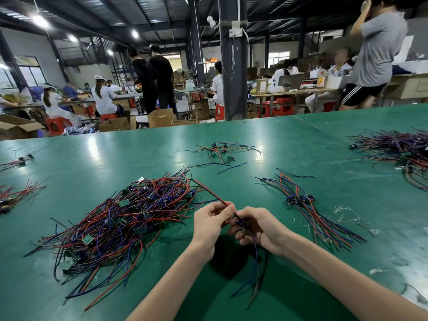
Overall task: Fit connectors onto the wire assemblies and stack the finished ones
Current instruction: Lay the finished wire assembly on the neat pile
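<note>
Green factory desk (115,158), left hand (209,224) pinching a red-and-black wire (212,193), right hand (260,228) gripping a small connector (240,223), wire pile (120,216) at left

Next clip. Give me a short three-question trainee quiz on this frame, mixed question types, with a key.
1. True or false: the left hand pinches a red-and-black wire pair.
2. The neatly laid bundle of assemblies lies: A) right of the hands, B) left of the hands, C) inside a cardboard box.
3. Which hand holds the small connector part?
Key: 1 true; 2 A; 3 the right hand.
</note>
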`<state>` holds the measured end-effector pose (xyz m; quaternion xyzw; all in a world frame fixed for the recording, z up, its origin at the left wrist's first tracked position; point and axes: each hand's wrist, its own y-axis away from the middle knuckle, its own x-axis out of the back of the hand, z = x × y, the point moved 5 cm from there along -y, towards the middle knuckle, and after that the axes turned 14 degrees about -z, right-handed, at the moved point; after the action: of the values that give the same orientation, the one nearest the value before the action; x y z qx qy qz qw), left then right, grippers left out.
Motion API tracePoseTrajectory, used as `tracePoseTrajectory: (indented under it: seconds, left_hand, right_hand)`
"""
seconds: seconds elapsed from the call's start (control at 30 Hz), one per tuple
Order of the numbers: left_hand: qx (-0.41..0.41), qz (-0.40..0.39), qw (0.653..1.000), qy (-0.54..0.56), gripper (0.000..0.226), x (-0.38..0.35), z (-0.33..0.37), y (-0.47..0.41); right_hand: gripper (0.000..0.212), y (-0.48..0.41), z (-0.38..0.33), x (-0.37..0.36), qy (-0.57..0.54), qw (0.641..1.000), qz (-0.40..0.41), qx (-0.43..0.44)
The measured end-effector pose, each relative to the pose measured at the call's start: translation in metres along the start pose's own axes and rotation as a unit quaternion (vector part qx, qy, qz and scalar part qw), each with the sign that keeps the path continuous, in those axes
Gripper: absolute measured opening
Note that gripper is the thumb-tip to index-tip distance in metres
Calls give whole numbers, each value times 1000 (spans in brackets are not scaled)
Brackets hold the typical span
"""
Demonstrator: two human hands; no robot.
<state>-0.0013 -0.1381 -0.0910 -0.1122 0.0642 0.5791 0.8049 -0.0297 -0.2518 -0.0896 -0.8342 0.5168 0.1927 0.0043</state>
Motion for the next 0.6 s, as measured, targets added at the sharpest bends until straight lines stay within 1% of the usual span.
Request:
tracePoseTrajectory:
  seconds: [0.27, 0.37, 0.4, 0.47, 0.53, 0.57, 0.6]
  left_hand:
    - [36, -21, 998, 41, 3, -2, -2, 0]
    - [28, -15, 999, 25, 4, -1, -2, 0]
    - [12, -6, 1000, -1, 6, 0, -1, 1]
    - [-44, 11, 993, -106, 11, 1, 6, 2]
    - [-106, 16, 969, -221, 17, -2, 14, 5]
    - [-127, 19, 960, -250, 19, -3, 16, 5]
    - [-138, 23, 957, -256, 20, -3, 18, 6]
  right_hand:
    - [23, 5, -4, 4, 58, 998, 22, -8]
    - [24, 6, -6, 2, 71, 997, 38, 5]
    - [24, 6, -6, 3, 75, 996, 49, 8]
    - [24, 7, -6, 3, 83, 994, 70, 7]
    - [24, 7, -5, 2, 81, 993, 82, 6]
    - [24, 7, -5, 2, 74, 994, 84, 8]
    - [23, 7, -5, 1, 67, 994, 85, 12]
